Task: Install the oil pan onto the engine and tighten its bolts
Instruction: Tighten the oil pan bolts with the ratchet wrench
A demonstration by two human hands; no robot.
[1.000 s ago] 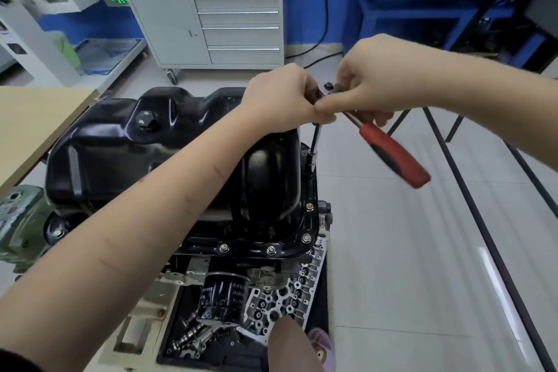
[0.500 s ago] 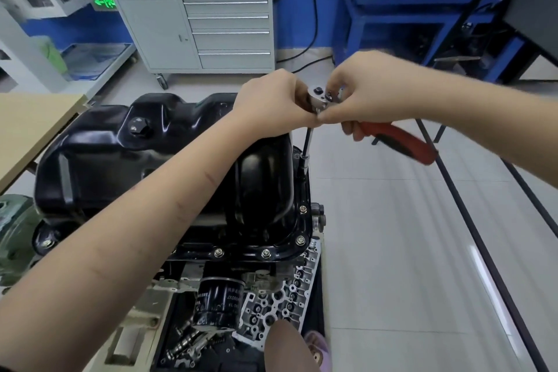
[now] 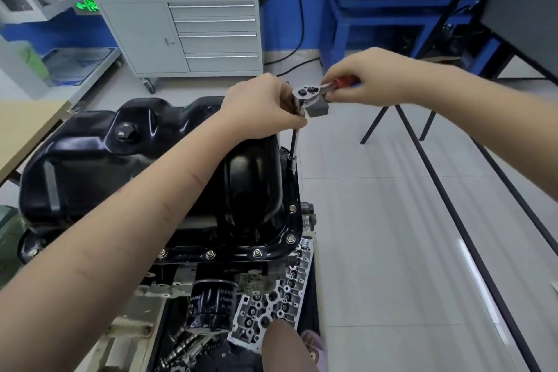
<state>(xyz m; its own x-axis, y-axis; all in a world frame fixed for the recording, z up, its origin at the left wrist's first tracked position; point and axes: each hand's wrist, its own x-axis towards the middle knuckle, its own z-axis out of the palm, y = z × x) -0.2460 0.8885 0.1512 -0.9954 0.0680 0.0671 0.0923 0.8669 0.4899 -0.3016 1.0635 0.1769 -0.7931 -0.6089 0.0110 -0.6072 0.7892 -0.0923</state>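
Black and glossy, the oil pan (image 3: pixel 145 169) sat upside-up on the engine (image 3: pixel 187 278), its flange lying along the block; a row of bolts (image 3: pixel 256 252) ran along the near edge and up the right-hand side of that flange. The left hand (image 3: pixel 259 109) reached over the pan's rounded right end, and its grip was clamped round the upper part of a slim extension bar (image 3: pixel 294 142); the bar stood nearly upright, tilted a little, with its lower end seated on a fastener at the pan's right edge, though the fastener itself was too small to make out. At the top of the bar sat the ratchet (image 3: pixel 311 92), its round chrome head facing the camera; the right hand (image 3: pixel 371 81) held the red handle, its grip curled tight around it so that only a short stretch of red showed beside the head. The two hands were near each other but apart, with the ratchet head between them. A drain plug (image 3: pixel 124 130) stood on the pan's upper left slope; below the flange hung a black oil filter (image 3: pixel 211 305), and just to its right lay a grey cylinder head (image 3: pixel 271 302). Behind stood a grey tool cabinet (image 3: pixel 184 33) against a blue wall; a tan table (image 3: pixel 21 127) edged in at the left.
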